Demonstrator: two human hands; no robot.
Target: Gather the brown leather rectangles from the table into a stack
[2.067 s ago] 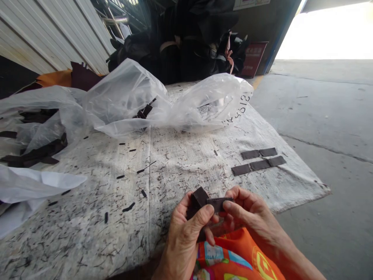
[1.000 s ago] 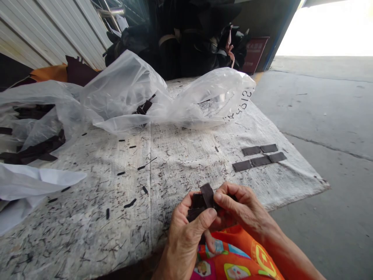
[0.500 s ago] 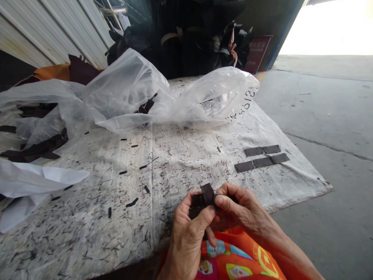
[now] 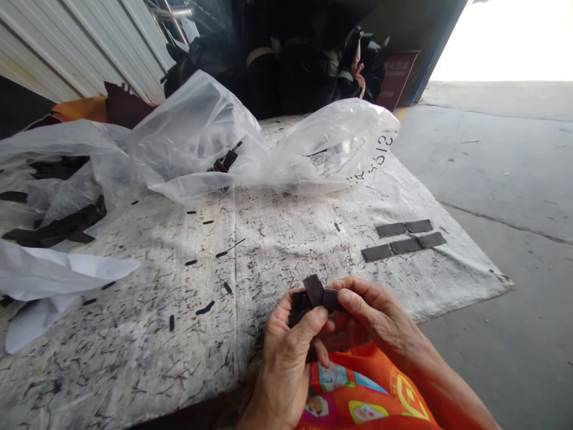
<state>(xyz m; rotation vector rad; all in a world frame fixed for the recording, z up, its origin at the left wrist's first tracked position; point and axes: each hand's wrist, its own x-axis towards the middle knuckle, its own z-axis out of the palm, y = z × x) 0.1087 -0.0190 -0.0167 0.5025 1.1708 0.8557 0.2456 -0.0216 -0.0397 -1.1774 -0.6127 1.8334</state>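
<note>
My left hand (image 4: 289,358) and my right hand (image 4: 376,313) meet low in the view, pinching a small bundle of dark brown leather strips (image 4: 314,292) between fingers and thumbs. One strip crosses over the others, and fingers hide part of the bundle. Beyond the hands, two rows of small dark leather rectangles (image 4: 403,237) lie flat on a stained white cloth (image 4: 286,257). Thin leather offcuts (image 4: 205,307) are scattered over that cloth, left of my hands.
A crumpled clear plastic bag (image 4: 268,161) lies across the cloth's far side, with leather scraps (image 4: 58,230) under plastic at the left. An orange printed fabric (image 4: 358,388) covers my lap. Concrete floor (image 4: 492,179) extends right; dark bundles (image 4: 286,65) stand behind.
Since the earliest frame, the flat strip held between my hands has been turned and now crosses the bundle. Over the last moments my hands have risen slightly, and the view has shifted a little.
</note>
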